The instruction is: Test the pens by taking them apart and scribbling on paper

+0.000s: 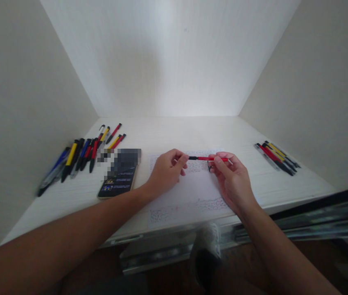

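A red pen with a black tip is held level between both hands, just above a sheet of paper with scribbles on it. My left hand is closed, pinching the pen's black end with thumb and fingers. The red rear end sits in my right hand, whose fingers are curled round it. The paper lies on a white desk set in an alcove.
A heap of several pens in red, yellow, blue and black lies at the left. A phone rests beside it. A smaller row of pens lies at the right. Walls close the desk on three sides.
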Demonstrator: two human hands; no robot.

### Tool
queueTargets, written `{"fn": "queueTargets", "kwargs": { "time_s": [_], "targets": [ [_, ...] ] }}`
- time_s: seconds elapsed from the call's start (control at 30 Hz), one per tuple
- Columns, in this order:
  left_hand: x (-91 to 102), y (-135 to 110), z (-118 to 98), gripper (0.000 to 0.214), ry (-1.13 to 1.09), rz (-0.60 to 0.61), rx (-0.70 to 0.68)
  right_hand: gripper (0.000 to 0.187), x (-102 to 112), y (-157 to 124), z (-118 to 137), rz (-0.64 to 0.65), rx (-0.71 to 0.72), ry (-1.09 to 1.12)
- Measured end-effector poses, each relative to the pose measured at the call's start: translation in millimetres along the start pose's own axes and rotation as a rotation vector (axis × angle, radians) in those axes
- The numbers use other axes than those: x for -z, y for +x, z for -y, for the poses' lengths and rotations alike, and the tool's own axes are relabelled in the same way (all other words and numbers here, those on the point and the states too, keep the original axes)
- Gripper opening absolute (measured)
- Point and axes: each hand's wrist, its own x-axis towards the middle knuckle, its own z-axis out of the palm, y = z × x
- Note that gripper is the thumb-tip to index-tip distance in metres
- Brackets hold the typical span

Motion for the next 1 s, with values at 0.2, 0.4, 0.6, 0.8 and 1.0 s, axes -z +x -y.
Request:
{"fn": "queueTargets", "kwargs": {
  "time_s": [0.2,0.4,0.6,0.8,1.0],
  "targets": [
    [-1.4,-1,1,0.015,-0.093,-0.015,-0.019,0.013,5,4,-11,0.003,0.013,-0.129],
    [0.9,-2,-4,0.02,0.008,-0.009,-0.009,0.018,6,4,-13,-0.031,0.062,-0.112],
    [2.1,2,1,0.047,0.09,0.025,0.02,0.02,7,2,-12,0.042,0.121,-0.108],
    [0.7,2,4,0.05,-0.026,0.04,0.084,0.02,5,0,-8,0.057,0.073,-0.1],
    [-0.1,2,-9,0.018,-0.134,0.026,0.117,0.015,5,0,-9,0.11,-0.008,-0.207]
  ]
}}
